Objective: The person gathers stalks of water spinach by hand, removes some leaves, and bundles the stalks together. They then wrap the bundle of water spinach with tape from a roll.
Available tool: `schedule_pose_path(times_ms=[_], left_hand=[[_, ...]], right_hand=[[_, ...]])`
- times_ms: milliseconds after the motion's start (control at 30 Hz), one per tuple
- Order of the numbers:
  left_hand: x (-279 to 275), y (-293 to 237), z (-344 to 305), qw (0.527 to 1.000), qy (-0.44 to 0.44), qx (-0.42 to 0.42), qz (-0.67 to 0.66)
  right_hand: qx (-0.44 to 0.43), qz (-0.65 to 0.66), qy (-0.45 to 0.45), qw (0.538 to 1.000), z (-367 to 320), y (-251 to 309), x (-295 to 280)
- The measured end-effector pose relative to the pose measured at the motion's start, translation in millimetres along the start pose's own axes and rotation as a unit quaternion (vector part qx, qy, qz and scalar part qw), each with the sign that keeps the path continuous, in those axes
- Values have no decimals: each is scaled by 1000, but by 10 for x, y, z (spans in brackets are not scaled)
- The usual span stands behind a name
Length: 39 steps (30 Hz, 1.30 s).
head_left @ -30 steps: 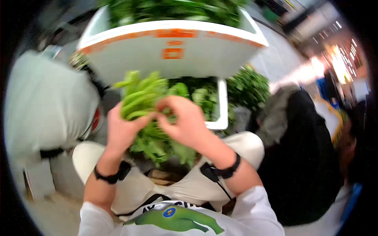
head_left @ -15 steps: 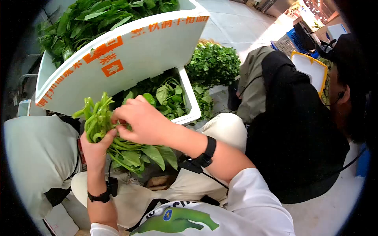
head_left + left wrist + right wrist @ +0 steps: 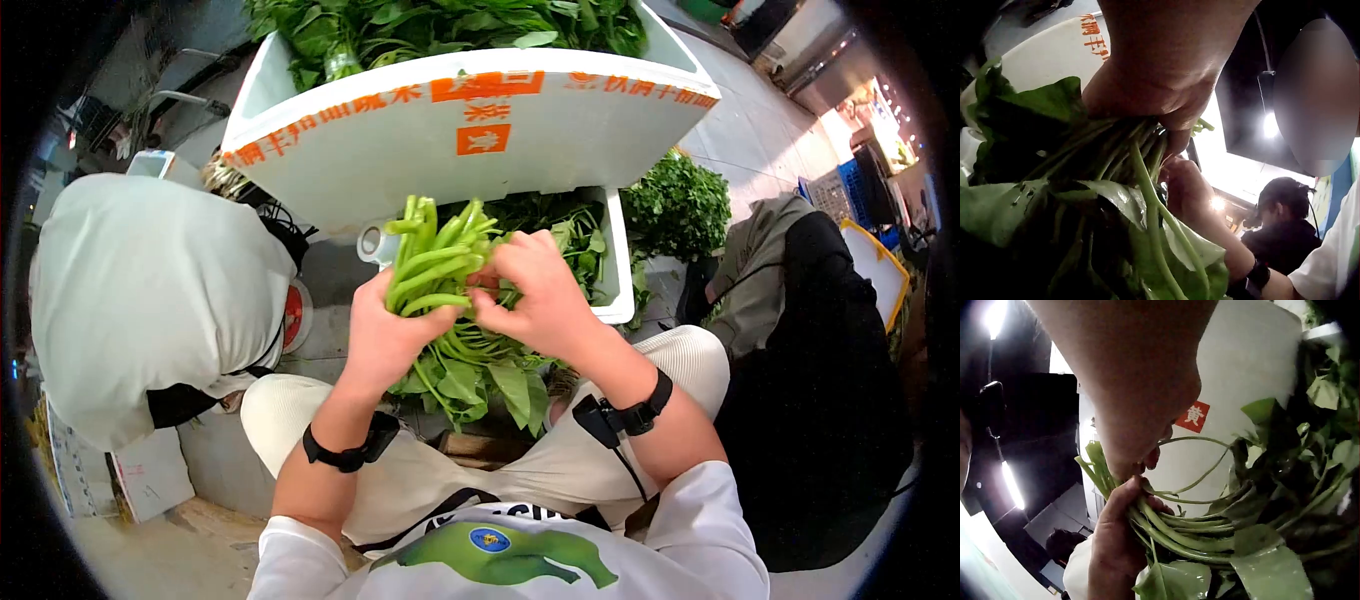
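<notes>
My left hand (image 3: 385, 335) grips a bunch of leafy greens (image 3: 430, 262) round its thick pale-green stems, cut ends up. The leaves (image 3: 465, 382) hang below the fist over my lap. Close against the bunch's right side is my right hand (image 3: 545, 295), thumb and fingertips brought together at the stems. In the right wrist view a thin stem (image 3: 1213, 469) loops out from those fingertips and back toward the left thumb. The right fingertips are partly hidden behind the hand itself.
Ahead stands a white foam box (image 3: 360, 150) with orange lettering, heaped with greens (image 3: 450, 25). A lower white box (image 3: 618, 260) holds more leaves, beside a bushy green pile (image 3: 680, 205). A person in black (image 3: 820, 400) sits at right; a pale covered form (image 3: 160, 290) is at left.
The head view has swung, so the boxes stand farther right in it than half a second ago. Both hands stay at the bunch, the left still gripping it.
</notes>
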<state>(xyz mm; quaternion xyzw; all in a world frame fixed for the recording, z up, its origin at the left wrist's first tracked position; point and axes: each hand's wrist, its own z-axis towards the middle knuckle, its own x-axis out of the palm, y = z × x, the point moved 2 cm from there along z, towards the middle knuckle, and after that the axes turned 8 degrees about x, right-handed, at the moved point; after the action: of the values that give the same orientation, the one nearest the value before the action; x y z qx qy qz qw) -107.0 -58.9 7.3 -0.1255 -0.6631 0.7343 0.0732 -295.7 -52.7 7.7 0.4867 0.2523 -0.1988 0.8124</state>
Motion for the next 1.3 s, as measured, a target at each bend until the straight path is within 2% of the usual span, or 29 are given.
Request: schedule_pose_path(times_ms=[267,533,667,867,933,1000,1067,1133,1200,1300], left_hand=[[9,26,-37,1000,5,11,-11],[58,3,-40,1000,-8,8,14],[84,19,-16,1000,3,7,29],[67,99,2,1000,-22,-5,18],[95,98,8,1000,-17,-10,22],[136,115,24,999,-14,-15,25],[164,144,6,999,-36,-30,-3],[164,175,2,999,-41,-28,9],[158,215,-10,998,-42,-30,22],[145,246,-14,998,-47,-30,22]], right_hand=[[-23,-25,-28,999,-32,7,6],[-30,10,-37,999,-54,-7,-21],[-16,30,13,999,-34,-49,-100],[48,70,46,995,-68,-93,-138],[120,109,75,984,-71,-130,-117],[120,98,58,986,-63,-166,-105],[247,253,119,928,-45,-202,-79],[258,275,132,917,-34,-237,-65],[309,303,164,887,-29,-256,-65],[297,344,178,873,-39,-324,10]])
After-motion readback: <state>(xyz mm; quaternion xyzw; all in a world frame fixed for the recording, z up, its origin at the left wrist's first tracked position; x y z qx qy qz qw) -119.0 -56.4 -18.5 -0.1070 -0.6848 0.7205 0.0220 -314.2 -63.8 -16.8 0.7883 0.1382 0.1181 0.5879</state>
